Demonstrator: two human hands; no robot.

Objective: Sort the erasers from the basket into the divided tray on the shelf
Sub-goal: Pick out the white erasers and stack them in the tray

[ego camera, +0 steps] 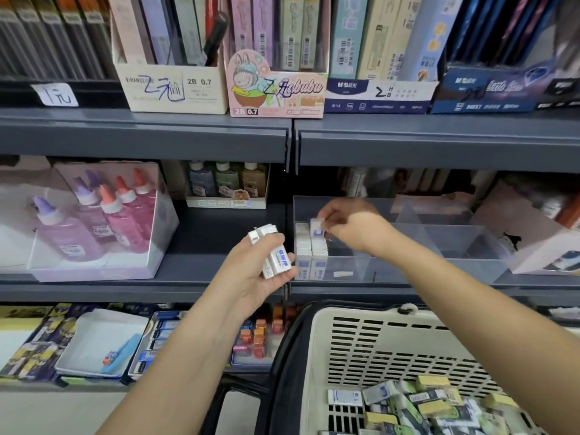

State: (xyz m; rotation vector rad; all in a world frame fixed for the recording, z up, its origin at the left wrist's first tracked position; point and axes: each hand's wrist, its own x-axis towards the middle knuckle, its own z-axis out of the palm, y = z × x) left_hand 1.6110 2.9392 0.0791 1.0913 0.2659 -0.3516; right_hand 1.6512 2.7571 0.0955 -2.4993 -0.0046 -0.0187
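Observation:
A clear divided tray (445, 233) stands on the middle shelf. Its left compartment holds two rows of white erasers (309, 246) standing on end. My right hand (348, 226) reaches into that compartment and pinches one white eraser (316, 226) with blue print at the back of the rows. My left hand (257, 271) hovers just left of the tray, gripping a small stack of white erasers (273, 251) with blue lettering. Below, a cream basket (361, 346) holds several loose erasers (417, 406) in white, yellow and green wrappers.
A box of glue bottles (94, 221) fills the shelf's left side. A pink carton (539, 240) sits right of the tray. Pencil-lead boxes (276, 89) line the upper shelf. The lower shelf carries a white tray (100, 343) and small orange items (260, 337).

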